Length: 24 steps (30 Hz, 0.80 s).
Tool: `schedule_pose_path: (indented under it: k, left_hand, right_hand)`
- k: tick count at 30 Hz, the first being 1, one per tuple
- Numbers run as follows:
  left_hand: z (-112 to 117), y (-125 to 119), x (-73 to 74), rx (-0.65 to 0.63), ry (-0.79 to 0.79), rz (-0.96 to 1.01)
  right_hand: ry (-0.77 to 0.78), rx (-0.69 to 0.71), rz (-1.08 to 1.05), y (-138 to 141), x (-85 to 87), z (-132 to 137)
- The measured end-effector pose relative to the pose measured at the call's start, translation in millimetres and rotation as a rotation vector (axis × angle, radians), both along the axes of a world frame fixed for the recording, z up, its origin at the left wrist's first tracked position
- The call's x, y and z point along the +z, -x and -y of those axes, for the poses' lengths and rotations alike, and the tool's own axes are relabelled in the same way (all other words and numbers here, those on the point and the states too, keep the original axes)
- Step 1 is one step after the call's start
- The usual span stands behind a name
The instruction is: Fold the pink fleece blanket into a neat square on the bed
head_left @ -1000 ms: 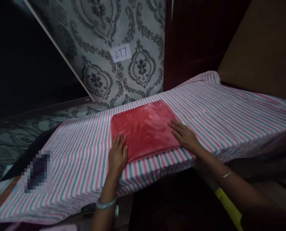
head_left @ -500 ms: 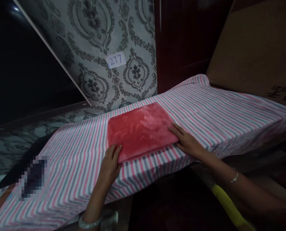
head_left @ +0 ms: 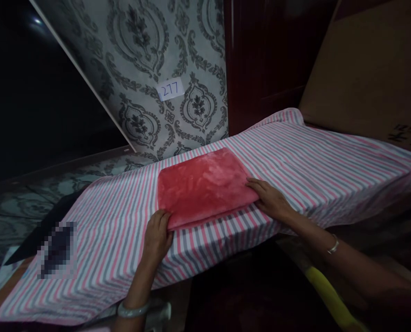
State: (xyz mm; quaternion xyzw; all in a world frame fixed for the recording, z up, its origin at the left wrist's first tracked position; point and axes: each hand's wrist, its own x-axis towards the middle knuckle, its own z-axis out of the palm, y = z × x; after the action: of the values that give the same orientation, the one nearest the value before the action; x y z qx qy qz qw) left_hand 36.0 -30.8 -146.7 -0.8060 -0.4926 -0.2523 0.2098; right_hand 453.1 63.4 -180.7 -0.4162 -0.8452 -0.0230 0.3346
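A folded red plush cloth [head_left: 205,186] lies flat as a rough rectangle on a striped sheet [head_left: 295,157] covering a table. My left hand [head_left: 157,235] is at the cloth's near left corner, its fingers together over the edge and its thumb on the front side. At the near right corner, my right hand [head_left: 269,198] pinches the edge, with fingers on top and the thumb low at the front. The undersides of both grips are hidden. The cloth's layers show along its front edge.
Behind the table stand a patterned wall with a paper label [head_left: 170,89], a dark red door [head_left: 264,60] and a large cardboard box [head_left: 367,69]. A dark screen [head_left: 46,101] is at left. Something yellow [head_left: 330,295] shows below the table.
My left fingers have drawn closer together at the near left corner, and my right fingers have shifted slightly on the right edge. The cloth keeps its shape; the view has moved a little.
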Motion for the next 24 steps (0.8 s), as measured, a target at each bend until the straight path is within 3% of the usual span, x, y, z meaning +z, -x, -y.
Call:
schedule_pose_path:
  k: [7,13,18,21,24]
  left_hand:
    - [4.3,1.2,-0.1,0.016,0.117,0.081]
    - [3.9,3.0,-0.1,0.045,0.052,0.122]
    - [2.5,10.5,1.0,0.025,0.099,0.143]
    - [-6.1,15.5,18.7,0.030,0.086,0.241]
    - [-19.0,16.8,60.4,0.016,0.061,0.367]
  right_hand:
    - [0.052,-0.003,-0.055,-2.5,-2.5,1.9]
    - [0.030,0.040,-0.139,-3.8,-8.4,-1.4]
    - [-0.014,0.068,-0.180,-4.2,-5.0,-5.5]
    - [-0.041,0.093,-0.190,-5.3,15.2,-15.2]
    - [-0.026,0.038,-0.217,-8.7,54.2,-30.7]
